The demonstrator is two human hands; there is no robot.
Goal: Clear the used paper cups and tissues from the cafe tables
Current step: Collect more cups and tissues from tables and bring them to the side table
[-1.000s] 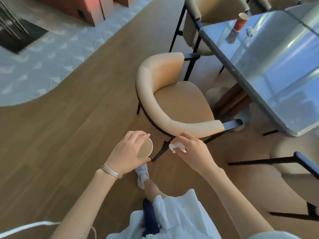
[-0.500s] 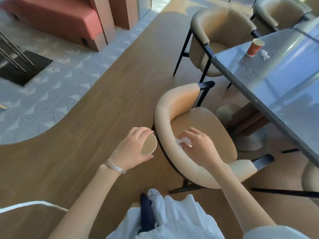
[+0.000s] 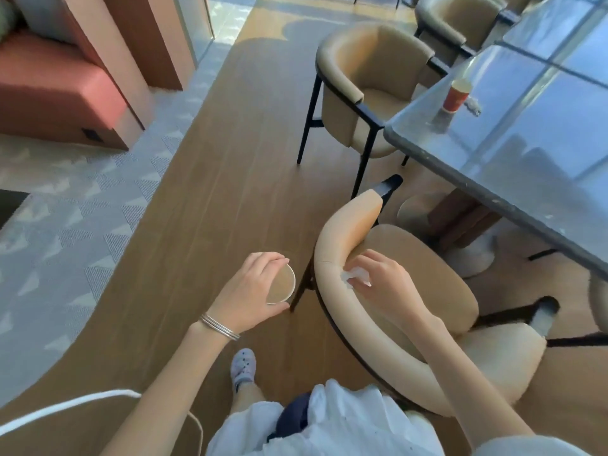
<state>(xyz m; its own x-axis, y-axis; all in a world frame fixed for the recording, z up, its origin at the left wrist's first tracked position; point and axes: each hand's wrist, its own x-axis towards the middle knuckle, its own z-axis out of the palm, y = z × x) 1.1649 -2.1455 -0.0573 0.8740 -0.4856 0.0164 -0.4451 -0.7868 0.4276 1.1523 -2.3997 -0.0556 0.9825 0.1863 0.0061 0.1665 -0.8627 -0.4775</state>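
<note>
From the head view, my left hand [image 3: 250, 287] is wrapped around a used paper cup [image 3: 280, 288], fingers curled over its rim, mouth turned toward the camera, and my right hand [image 3: 383, 284] pinches a crumpled tissue [image 3: 355, 277] between thumb and fingertips above the back of the near chair [image 3: 332, 258]. Compared with a second ago, the view has swung up and along the aisle: the desk [image 3: 493, 179] now fills the upper right, and the red cup [image 3: 456, 95] standing near its far corner, with a white tissue scrap [image 3: 473, 106] just beside it, sits much closer in frame. I read that as one pickup finished and the walk toward the next litter under way. Both hands are already loaded, so taking the red cup will probably mean stacking or tucking something first.
</note>
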